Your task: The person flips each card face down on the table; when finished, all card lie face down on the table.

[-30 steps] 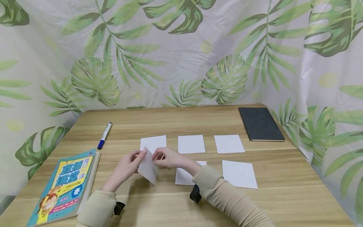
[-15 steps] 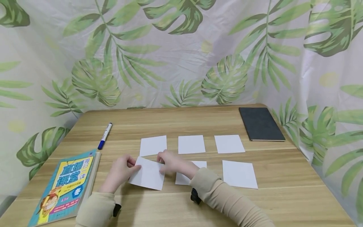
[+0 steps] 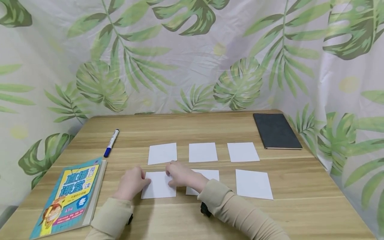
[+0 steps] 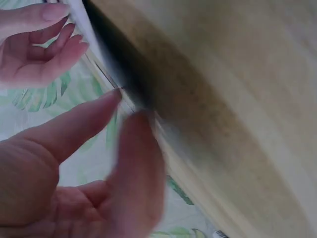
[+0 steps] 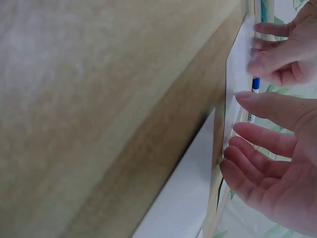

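Note:
A white square of paper (image 3: pixel 158 190) lies flat on the table at the front left of a group of similar squares. My left hand (image 3: pixel 132 183) is at its left edge, thumb over the paper. In the left wrist view, the left hand's thumb and forefinger (image 4: pixel 141 163) are parted, slightly blurred. At the paper's right side is my right hand (image 3: pixel 183 175), its thumb tip right at the sheet in the right wrist view and its other fingers (image 5: pixel 257 173) loosely bent. The right hand partly covers the neighbouring square (image 3: pixel 210 174) in the head view.
Three white squares, including the back left one (image 3: pixel 162 154), form a row behind; another square (image 3: pixel 254 184) lies front right. A book (image 3: pixel 67 196) and a marker (image 3: pixel 111 143) lie left, a black notebook (image 3: pixel 276 131) back right. A leaf-patterned curtain (image 3: pixel 192 56) hangs behind the table.
The paper square stood tilted up between both hands, then was lowered, and now lies flat in the front row. Both hands have come down with it to its sides.

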